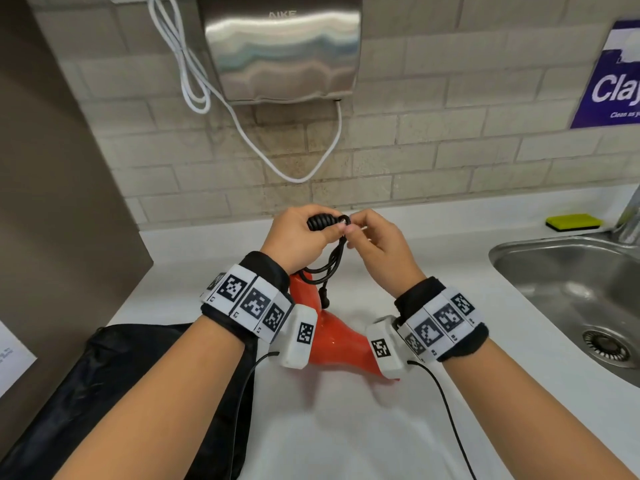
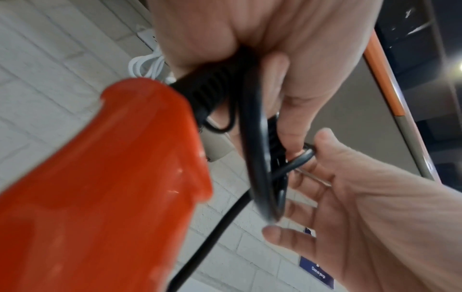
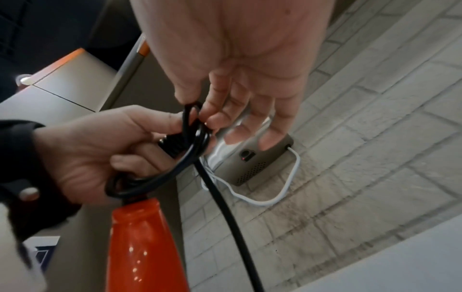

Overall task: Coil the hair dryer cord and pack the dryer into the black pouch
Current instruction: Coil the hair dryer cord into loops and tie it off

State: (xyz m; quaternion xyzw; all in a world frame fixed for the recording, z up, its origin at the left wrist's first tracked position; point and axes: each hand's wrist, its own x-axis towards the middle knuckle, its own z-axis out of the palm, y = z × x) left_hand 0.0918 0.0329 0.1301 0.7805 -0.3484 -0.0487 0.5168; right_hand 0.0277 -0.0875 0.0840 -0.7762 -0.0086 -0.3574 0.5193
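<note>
glossy orange plastic hair dryer [image 1: 332,337]; smooth black rubbery cord [image 1: 334,258]; matt black cloth pouch [image 1: 131,375] at seven o'clock; smooth white tabletop [image 1: 450,265]; brushed steel sink [image 1: 561,271] at three o'clock.

Bare white counter [image 1: 433,271] lies open between red plastic hair dryer [image 1: 332,341] and steel sink [image 1: 554,271]; flat black fabric pouch [image 1: 121,375] occupies the near-left

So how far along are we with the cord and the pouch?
Done: several loops of the black cord are gathered in the left hand. In hand: the right hand pinches a loop at the bundle's end. Left: the red dryer is still outside the black pouch lying on the counter.
</note>
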